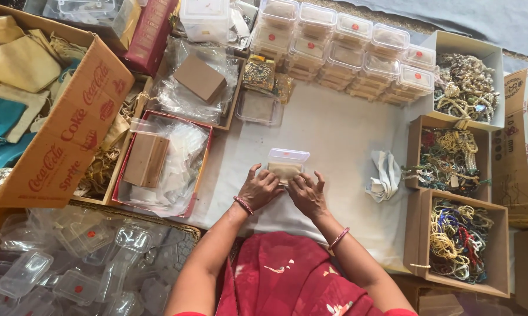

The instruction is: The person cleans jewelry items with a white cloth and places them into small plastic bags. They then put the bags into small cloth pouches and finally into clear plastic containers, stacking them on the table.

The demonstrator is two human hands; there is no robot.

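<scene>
A small clear plastic box [286,162] with its hinged lid up lies on the white cloth [334,126] in front of me, a beige pad inside it. My left hand [258,188] and my right hand [308,193] rest together at the box's near edge, fingers bent over it and touching it. What the fingertips pinch is hidden. Both wrists wear pink bangles.
Stacked closed clear boxes [346,50] line the far edge. Three cardboard trays of bead jewellery [458,240] stand at right beside a white rag [385,174]. At left are trays of plastic bags [170,158], a carton of cloth pouches [53,105] and empty clear boxes [71,266].
</scene>
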